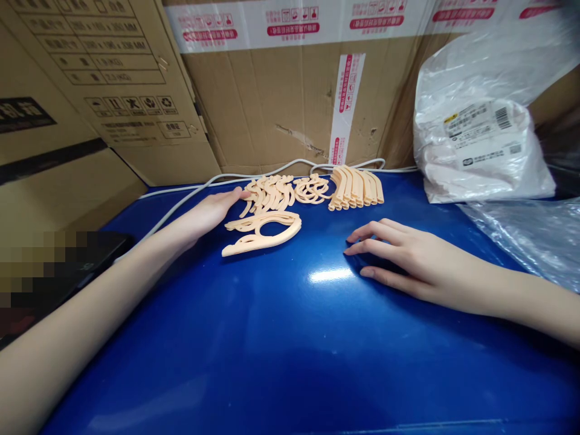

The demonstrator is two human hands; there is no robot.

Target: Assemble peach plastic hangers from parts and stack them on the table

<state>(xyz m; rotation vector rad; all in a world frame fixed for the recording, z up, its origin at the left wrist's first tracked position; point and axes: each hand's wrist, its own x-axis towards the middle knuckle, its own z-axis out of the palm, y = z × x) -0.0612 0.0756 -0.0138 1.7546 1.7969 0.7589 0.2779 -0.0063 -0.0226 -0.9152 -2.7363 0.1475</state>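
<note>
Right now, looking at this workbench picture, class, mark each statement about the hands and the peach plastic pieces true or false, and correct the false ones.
1. The left hand reaches to the loose pile of peach pieces. True.
2. The right hand grips a peach piece. False: it rests empty, palm down, on the blue table.
3. A neat row of curved strips lies right of the loose pile. True.
4. The large hook-shaped piece lies inside the white plastic bag. False: it lies on the table in front of the pile.
5. Cardboard boxes stand behind the pieces. True.
</note>
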